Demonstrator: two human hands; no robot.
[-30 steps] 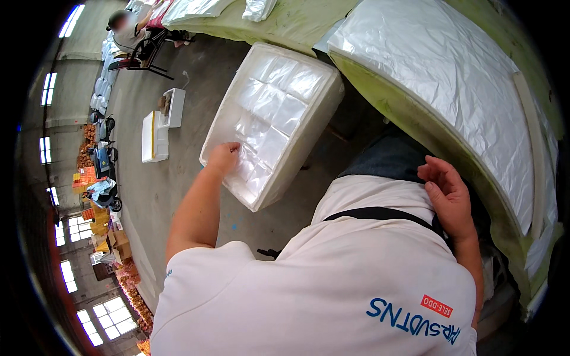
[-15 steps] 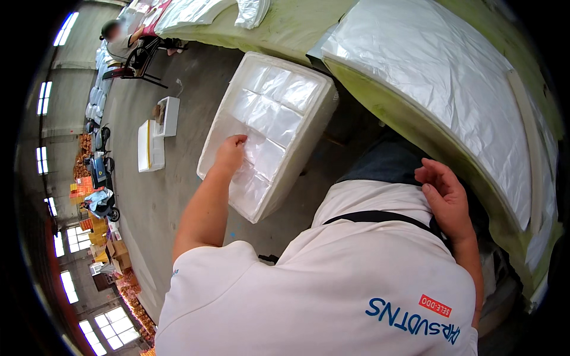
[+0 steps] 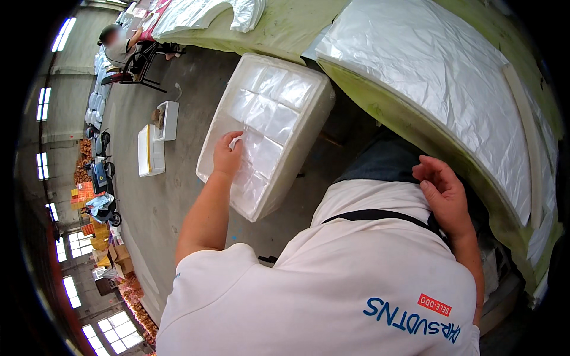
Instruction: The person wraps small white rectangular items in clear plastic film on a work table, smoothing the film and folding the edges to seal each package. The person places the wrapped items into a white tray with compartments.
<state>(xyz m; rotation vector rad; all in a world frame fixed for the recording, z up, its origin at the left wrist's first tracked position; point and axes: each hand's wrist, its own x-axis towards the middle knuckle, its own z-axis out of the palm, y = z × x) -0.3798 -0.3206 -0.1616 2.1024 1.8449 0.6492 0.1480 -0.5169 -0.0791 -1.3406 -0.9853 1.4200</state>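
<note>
A white foam box [image 3: 221, 127] stands to the front of me, tilted in the view. Clear plastic packets [image 3: 270, 113] lie flat inside it in neat rows, shining in the light. Over the box's left part is my left hand [image 3: 227, 155], next to the packets' edge, with its thumb and fingers parted and nothing seen between them. Whether its fingertips touch a packet I cannot tell. My right hand [image 3: 444, 193] hangs beside the covered table at the right, fingers loosely bent and apart, with nothing visible in it.
At the right, a table with a yellow-green cover [image 3: 380, 104] bears a stack of glossy clear plastic sheeting [image 3: 427, 77] and a pale strip [image 3: 525, 136]. Smaller white boxes [image 3: 151, 157] sit on the floor at the left. A person [image 3: 119, 50] sits far left; scooters [image 3: 102, 172] stand beyond.
My left hand's fingers have spread from a pinch at the packets' edge, and the hand has shifted slightly to the left. My right hand has hardly moved.
</note>
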